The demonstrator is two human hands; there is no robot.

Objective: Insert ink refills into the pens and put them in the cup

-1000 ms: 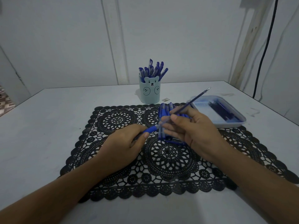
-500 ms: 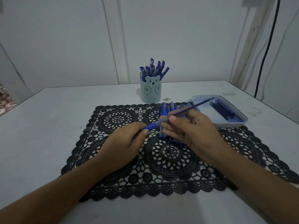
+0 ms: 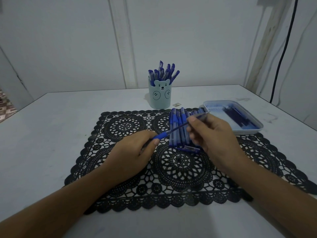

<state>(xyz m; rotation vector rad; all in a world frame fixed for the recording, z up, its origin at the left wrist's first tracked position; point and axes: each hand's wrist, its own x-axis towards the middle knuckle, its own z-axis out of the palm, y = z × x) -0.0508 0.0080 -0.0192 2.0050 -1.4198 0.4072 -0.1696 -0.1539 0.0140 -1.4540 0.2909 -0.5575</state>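
Blues on a black lace mat [image 3: 171, 186] over a grey-white counter [image 3: 51, 134].
The mat is openwork in round medallions; the cup [image 3: 159, 98] is pale mint with a bear face and 2 paws in dark lines; its pens [image 3: 163, 73] are blue; the tray [image 3: 248, 131] is light blue, its refills [image 3: 238, 117] navy.

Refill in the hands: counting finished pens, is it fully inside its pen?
Partly in: most of the refill juts from the pen.

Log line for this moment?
step: refill partly in pen | left grip: holds pen | right grip: pinches refill | cup: holds pens | tray: spare refills
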